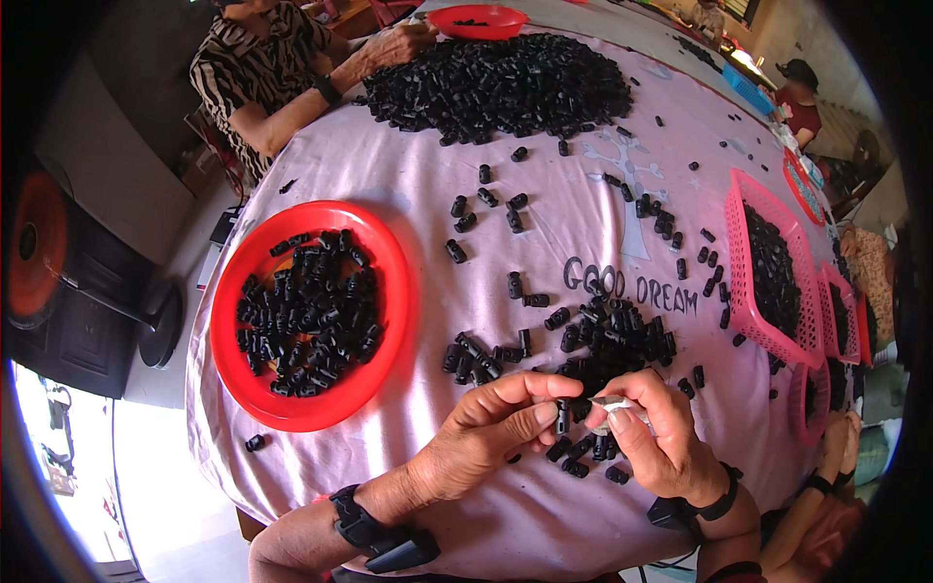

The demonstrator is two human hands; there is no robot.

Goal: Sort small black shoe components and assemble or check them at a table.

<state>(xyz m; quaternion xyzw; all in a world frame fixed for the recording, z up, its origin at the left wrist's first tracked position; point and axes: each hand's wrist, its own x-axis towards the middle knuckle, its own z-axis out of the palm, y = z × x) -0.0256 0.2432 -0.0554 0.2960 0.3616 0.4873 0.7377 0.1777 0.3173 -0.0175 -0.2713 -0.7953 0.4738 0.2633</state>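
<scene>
Between the thumb and fingers of my left hand (491, 423) is a small black plastic piece (563, 418), held upright and shaped like a cord lock. My right hand (661, 442) pinches a small pointed blade (610, 400) whose grip looks wrapped in white. The blade's tip is close to the black piece; whether they touch I cannot tell. A small heap of the same black pieces (622, 335) lies just beyond my hands, and several loose ones (580, 447) lie beneath them.
On the left stands a red basin (401, 355) partly filled with black pieces. Far off, a big black pile (496, 87) lies before a person in a striped shirt (248, 58) and a red dish (476, 21). Pink baskets (743, 262) line the right side of the pink cloth (340, 180).
</scene>
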